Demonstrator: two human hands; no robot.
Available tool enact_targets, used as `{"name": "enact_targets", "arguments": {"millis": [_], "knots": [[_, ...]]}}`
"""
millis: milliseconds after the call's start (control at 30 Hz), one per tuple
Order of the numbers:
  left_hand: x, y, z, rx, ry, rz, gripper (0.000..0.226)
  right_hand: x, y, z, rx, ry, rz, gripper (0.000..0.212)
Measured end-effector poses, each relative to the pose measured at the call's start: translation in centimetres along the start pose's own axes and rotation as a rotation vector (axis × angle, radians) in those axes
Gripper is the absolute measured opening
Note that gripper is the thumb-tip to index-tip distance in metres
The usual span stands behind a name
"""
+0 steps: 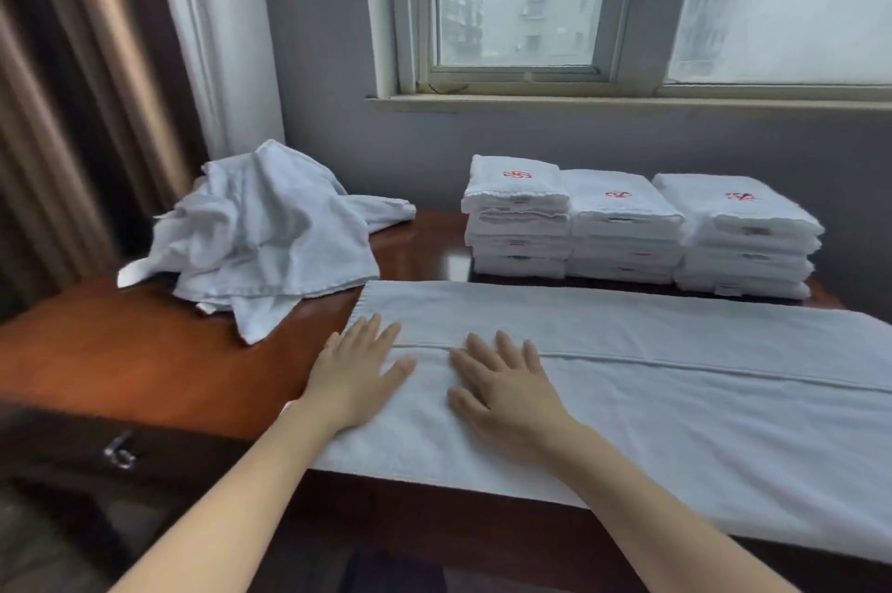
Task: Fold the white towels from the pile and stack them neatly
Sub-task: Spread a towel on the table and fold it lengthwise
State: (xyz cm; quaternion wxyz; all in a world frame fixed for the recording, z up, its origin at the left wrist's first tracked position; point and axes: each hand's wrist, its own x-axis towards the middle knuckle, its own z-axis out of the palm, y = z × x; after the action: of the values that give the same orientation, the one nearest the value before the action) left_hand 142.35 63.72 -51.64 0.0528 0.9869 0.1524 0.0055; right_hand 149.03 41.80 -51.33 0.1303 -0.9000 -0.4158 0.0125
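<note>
The long white terry towel [675, 409] lies flat along the near edge of the glossy reddish-brown wooden bench [145, 351]. Its short left end is just beyond the left hand [355, 375], and its length runs off the right side of the view. It should handle as soft, limp and light. It will sag wherever it is unsupported and will likely slide a little on the polished wood (so a fold wants one palm pinning it). The best places to take hold look to be the two corners of the left end, pinched at the hem, so that end can be carried over to the right.

Neither grip has hold of anything. The left hand and the right hand [502, 392] both lie palm down on the cloth, near each other, fingers straight and spread, pressing it flat.

The towel is plain, pale and faintly rumpled. A raised edge runs lengthwise across its middle, which suggests a lengthwise fold already made. Behind it on the left sits the crumpled heap of white towels [270, 235]. At the back right stand three stacks of folded white towels [622, 225], side by side, each top towel showing a small red emblem.
</note>
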Motion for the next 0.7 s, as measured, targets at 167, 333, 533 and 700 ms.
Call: {"name": "enact_targets", "arguments": {"millis": [167, 333, 533, 700], "knots": [[-1.5, -1.8, -1.0, -0.103, 0.017, 0.077, 0.063, 0.0, -1.1, 0.2, 0.008, -0.002, -0.005, 0.057], [-7.5, -2.9, -0.3, -0.209, 0.053, 0.215, 0.068, -3.6, -1.3, -0.1, 0.083, 0.043, -0.167, 0.05], [-12.5, -3.6, 0.4, -0.23, 0.244, 0.312, 0.062, -6.0, -2.1, -0.2, 0.039, -0.046, -0.278, 0.069], [-12.8, -4.3, -0.5, -0.496, 0.309, 0.169, 0.015, -6.8, -2.6, -2.0, 0.155, 0.014, -0.133, 0.029]]}}
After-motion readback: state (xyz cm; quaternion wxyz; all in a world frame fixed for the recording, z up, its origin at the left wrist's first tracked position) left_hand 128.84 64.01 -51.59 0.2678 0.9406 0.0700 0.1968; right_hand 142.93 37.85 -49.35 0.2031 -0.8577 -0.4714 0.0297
